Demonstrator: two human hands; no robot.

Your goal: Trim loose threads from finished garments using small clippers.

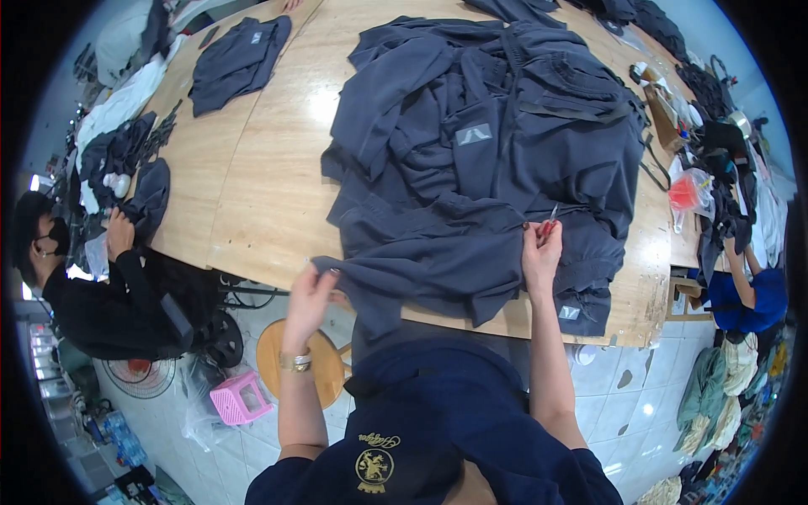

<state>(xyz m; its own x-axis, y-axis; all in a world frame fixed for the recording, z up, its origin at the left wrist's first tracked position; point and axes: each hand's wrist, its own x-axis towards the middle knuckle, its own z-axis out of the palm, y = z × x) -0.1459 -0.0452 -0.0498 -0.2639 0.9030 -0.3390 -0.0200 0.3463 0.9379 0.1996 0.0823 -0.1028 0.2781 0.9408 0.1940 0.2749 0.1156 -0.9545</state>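
A heap of dark grey garments (572,160) covers the middle of the wooden table, with a small light label patch showing on one piece. Along the near edge lies a dark grey garment (429,261), spread sideways and partly hanging over the edge. My left hand (311,303) is closed on its left end, the fabric pinched between thumb and fingers. At its right end, my right hand (541,252) grips small red-handled thread snips (549,223), metal tips pointing away from me. That hand also rests against the cloth; whether it pinches fabric too is hidden.
Folded dark garments (240,63) lie at the table's far left. A masked person (109,269) handles dark cloth at left; another person (745,290) works at right. A round wooden stool (295,362), a pink plastic stool (240,397) and a fan (139,376) stand on the floor.
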